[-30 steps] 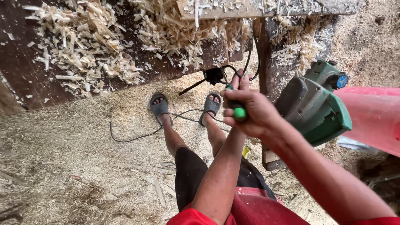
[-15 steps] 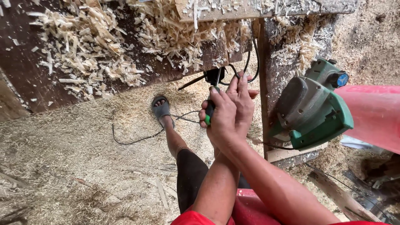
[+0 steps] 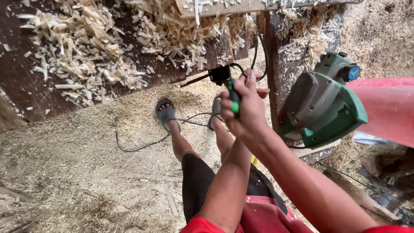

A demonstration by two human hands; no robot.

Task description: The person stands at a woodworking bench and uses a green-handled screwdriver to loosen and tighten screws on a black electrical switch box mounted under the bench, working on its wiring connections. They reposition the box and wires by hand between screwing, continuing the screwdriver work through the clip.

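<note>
— What are your hands holding?

— Both hands [image 3: 243, 108] are closed around the green-handled tool [image 3: 234, 101], just left of the green planer [image 3: 321, 108] on the worktop [image 3: 86, 86]. I'd grip firmly, clear of the cord [image 3: 146, 144].

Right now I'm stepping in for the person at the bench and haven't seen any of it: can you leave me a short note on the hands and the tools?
Both hands are together in front of the body, above the legs. The right hand is wrapped over the left hand, and between them they grip a small black-and-green tool; which hand carries it I cannot tell.
The green power planer sits untouched on a wooden block at the right.
A black cord trails across the sawdust floor.
Wood shavings cover the dark bench.
Done or left: not shown.
</note>
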